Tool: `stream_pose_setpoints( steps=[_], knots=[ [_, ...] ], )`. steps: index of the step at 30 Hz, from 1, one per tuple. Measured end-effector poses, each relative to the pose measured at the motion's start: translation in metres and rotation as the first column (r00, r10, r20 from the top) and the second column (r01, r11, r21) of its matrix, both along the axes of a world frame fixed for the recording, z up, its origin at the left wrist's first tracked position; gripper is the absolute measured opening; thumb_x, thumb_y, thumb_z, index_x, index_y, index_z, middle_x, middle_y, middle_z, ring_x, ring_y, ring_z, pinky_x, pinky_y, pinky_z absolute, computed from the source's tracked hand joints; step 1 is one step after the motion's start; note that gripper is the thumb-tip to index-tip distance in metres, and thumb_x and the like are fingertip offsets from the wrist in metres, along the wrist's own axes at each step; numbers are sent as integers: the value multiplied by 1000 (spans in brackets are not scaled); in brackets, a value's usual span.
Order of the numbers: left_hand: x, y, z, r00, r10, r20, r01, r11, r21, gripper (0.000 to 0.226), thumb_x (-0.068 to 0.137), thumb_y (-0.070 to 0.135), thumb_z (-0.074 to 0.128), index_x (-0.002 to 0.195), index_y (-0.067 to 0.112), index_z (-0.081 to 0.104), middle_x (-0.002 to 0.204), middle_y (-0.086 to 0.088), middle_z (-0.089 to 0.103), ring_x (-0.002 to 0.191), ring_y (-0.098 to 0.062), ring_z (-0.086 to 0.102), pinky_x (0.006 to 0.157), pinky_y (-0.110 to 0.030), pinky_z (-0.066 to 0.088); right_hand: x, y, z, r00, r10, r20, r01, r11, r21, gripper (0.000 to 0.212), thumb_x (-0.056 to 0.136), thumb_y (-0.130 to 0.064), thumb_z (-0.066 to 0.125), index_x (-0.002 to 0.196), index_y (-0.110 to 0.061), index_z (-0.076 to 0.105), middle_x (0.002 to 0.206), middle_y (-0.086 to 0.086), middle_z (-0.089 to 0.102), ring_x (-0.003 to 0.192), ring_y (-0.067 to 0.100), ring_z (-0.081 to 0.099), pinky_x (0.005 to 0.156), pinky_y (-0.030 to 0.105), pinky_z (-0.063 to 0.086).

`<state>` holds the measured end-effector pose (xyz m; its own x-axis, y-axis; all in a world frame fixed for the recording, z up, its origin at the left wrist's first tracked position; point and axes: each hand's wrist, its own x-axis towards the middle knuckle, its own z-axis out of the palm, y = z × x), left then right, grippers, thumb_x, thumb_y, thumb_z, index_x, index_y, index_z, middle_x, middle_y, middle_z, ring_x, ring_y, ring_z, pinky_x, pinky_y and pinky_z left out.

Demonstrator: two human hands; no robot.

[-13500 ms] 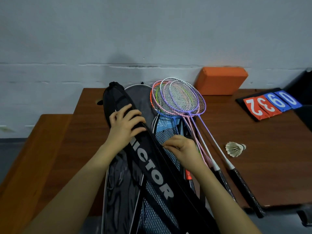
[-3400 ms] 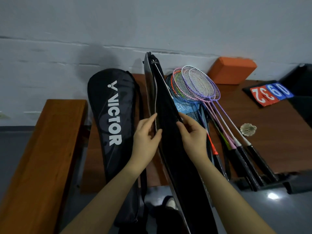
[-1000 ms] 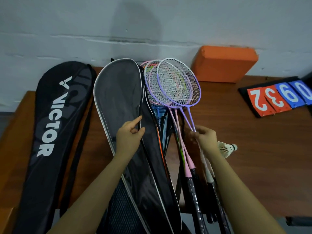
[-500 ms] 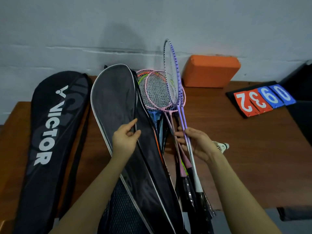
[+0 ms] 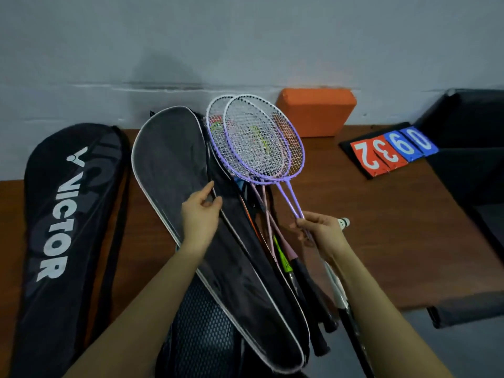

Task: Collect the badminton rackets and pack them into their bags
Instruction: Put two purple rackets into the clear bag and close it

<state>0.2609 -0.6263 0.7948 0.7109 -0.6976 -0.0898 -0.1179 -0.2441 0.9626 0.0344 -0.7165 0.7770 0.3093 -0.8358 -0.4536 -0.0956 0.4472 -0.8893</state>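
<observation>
head view: my left hand [image 5: 200, 216] pinches grey bag [image 5: 174, 170] edge, holding flap up. right hand [image 5: 317, 230] fingers clamped on two purple rackets [image 5: 261, 143] at shafts, heads beside bag mouth. risk: strings catching zipper edge, pink racket [image 5: 268, 227] dragged along.

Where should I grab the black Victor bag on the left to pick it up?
Probably the Victor bag is best taken across its narrow lower neck, coming from above. It lies flat on the table, and the wide head end is too broad for fingers to close around.
</observation>
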Motion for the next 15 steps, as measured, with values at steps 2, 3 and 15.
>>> stream_pose_setpoints(
  steps=[2,3,15],
  knots=[
    [-4,-7,-1,1000,17,11,-17,1000,0,43,87,9,60,129,14,53,84,-9,50,64,-8,46,73,-20,39,-9,5,-3,998,-3,-56,0,999,-49,15,85,8,54,92,1,65,59,6,67,34,10,46,34,13,28],
    [-7,-11,-2,1000,25,16,-26,1000,2,43,87,9,60,129,14,53,80,-10,48,59,-7,42,70,-19,37,-13,8,-3,997,-2,-74,-4,997,-73,17,85,8,54,92,0,66,58,4,67,35,10,47,34,14,30],
    [-24,-31,-4,995,-16,94,15,1000,18,45,89,11,57,133,16,49,124,3,57,102,-7,50,91,-24,41,-42,34,-8,940,323,-111,-320,946,46,16,82,3,62,97,4,69,76,7,71,52,12,55,47,23,39]
  ],
)
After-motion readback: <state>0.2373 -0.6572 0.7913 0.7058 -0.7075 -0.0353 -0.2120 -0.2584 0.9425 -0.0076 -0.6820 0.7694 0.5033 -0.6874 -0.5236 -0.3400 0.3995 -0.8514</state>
